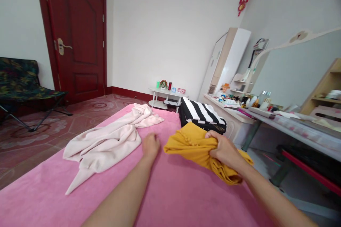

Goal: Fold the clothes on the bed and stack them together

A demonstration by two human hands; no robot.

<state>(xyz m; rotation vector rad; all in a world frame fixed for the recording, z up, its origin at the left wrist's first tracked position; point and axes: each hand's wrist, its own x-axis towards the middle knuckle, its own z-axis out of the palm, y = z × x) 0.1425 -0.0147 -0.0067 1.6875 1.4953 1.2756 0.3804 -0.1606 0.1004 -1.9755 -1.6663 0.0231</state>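
My right hand [225,149] grips a bunched mustard-yellow garment [190,142] and holds it just above the pink bedspread [170,191]. My left hand [150,146] rests on the pink surface to the left of the yellow cloth, its fingers curled under, holding nothing that I can see. A crumpled cream-coloured garment [106,142] lies spread on the bed to the left of that hand. Beyond the yellow garment sits a folded black-and-white striped item [201,112].
A white dressing table [239,111] cluttered with bottles runs along the right, with a mirror above. A small white side table [166,95] stands at the far wall. A red door [77,35] and a folding chair [23,85] are on the left. The floor is patterned tile.
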